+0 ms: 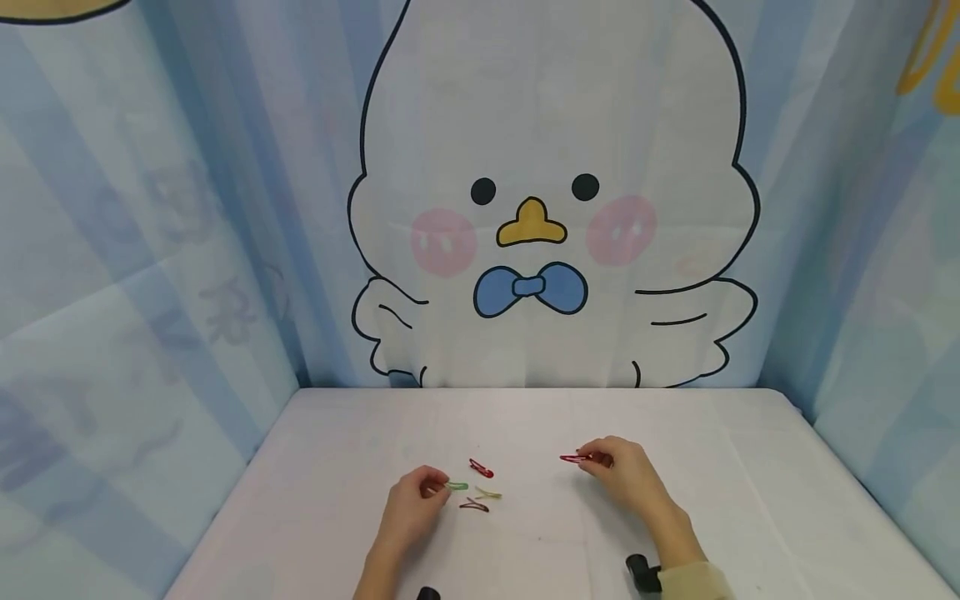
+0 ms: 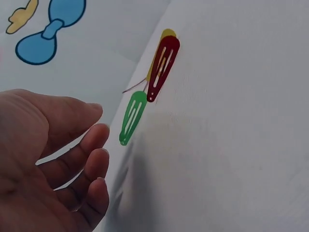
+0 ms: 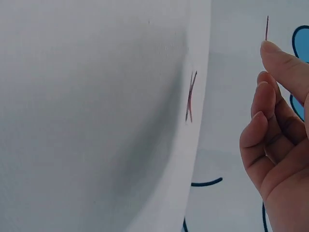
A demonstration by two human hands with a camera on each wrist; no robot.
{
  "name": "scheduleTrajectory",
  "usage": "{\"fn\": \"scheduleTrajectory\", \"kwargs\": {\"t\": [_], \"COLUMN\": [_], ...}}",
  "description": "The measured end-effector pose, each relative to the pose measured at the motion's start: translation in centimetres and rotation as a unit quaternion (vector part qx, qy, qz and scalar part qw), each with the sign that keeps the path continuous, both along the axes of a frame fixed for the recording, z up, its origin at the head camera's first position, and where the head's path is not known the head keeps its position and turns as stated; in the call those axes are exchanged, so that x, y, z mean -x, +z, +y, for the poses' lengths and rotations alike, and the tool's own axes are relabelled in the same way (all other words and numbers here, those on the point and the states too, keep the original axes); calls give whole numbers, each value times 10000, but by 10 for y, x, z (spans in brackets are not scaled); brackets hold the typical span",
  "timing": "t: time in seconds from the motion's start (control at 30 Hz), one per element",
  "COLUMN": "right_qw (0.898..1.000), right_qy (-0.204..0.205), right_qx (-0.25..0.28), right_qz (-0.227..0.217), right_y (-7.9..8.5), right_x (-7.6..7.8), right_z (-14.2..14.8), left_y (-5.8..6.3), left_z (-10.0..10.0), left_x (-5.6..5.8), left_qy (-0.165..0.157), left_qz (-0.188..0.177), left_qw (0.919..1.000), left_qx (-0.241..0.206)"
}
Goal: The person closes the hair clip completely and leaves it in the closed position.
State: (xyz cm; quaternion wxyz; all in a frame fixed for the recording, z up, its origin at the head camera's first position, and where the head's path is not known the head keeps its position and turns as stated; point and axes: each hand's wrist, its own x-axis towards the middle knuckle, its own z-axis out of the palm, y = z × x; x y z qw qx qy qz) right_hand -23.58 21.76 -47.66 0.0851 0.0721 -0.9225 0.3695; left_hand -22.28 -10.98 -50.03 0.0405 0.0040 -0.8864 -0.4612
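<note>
My right hand (image 1: 618, 471) pinches a red snap hair clip (image 1: 572, 458) between thumb and fingertips, above the table. The right wrist view shows that clip (image 3: 267, 28) edge-on past the thumb of the right hand (image 3: 280, 111). A green hair clip (image 1: 459, 486) is beside the fingertips of my left hand (image 1: 414, 504). In the left wrist view a small gap parts the green clip (image 2: 132, 117) from the loosely curled left hand (image 2: 63, 154). Nearby are a red clip (image 1: 481, 468), a yellow clip (image 1: 489, 493) and a brownish-red clip (image 1: 474, 505).
A white cloth covers the table (image 1: 540, 550). Behind it hangs a curtain (image 1: 525, 350) with a cartoon bird, and blue striped curtains (image 1: 150, 250) enclose the sides. A black device (image 1: 642, 573) is at the right wrist.
</note>
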Motion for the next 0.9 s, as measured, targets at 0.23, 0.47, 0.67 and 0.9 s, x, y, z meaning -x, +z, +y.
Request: {"fn": "scheduleTrajectory", "kwargs": {"t": [0.23, 0.47, 0.67, 0.9], "right_qw": [9988, 9977, 9950, 9939], "right_qy": [-88, 16, 5, 54], "right_qx": [-44, -178, -249, -309], "right_qz": [-471, -654, -969, -1056], "right_y": [-9, -20, -22, -16], "right_x": [10, 17, 26, 32], "right_z": [29, 40, 41, 37], "left_y": [-6, -5, -3, 3], "left_z": [-8, -19, -24, -25], "left_x": [14, 24, 29, 36], "left_qy": [-219, -838, -1097, -1204], "left_qz": [-243, -363, -260, -359], "left_qw": [9989, 9944, 9912, 9890], "left_qx": [325, 529, 688, 783]}}
